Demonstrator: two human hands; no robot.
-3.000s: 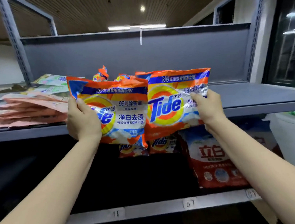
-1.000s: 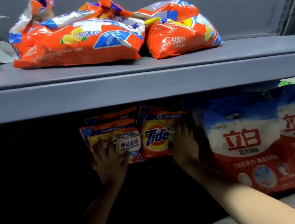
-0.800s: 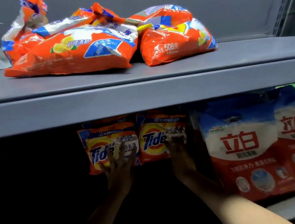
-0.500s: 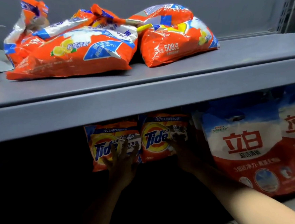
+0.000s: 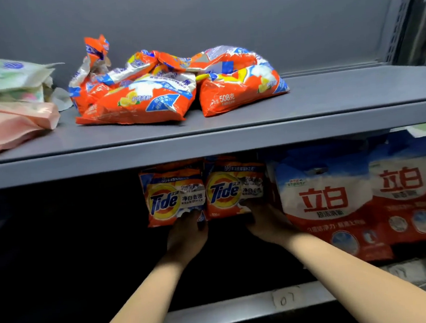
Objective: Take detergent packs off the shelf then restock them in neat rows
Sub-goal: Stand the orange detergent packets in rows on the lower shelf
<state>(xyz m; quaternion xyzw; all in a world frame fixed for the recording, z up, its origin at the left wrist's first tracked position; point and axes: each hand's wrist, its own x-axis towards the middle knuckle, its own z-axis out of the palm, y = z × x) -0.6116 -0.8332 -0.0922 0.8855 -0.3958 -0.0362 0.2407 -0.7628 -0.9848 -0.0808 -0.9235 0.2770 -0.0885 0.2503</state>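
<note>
Left hand: the left hand [image 5: 187,236] reaches into the dark lower shelf [image 5: 234,310] and touches the bottom edge of the left Tide pack [image 5: 171,197]; it sits in shadow, so I cannot tell whether its grip pinches the pack or only rests on it.
Right hand: the right hand [image 5: 266,223] is at the lower right corner of the right Tide pack [image 5: 234,189]; its grip is also lost in shadow, and I cannot tell whether it is spread or curled.
Tide packs: the two stand upright side by side on the lower shelf, edges touching, fronts facing out, with more orange packs behind them.
Neighbours: just to the right stand red and white detergent bags [image 5: 333,208], the nearest one touching the right wrist.
Upper shelf: the grey upper shelf [image 5: 330,116] carries a loose heap of orange detergent packs [image 5: 176,93] lying flat and crumpled.
Far left: pink and pale green pouches [image 5: 6,108] are stacked flat beside the heap.
Shelf edge: a paper label [image 5: 284,299] is stuck to the front rail of the lower shelf.
</note>
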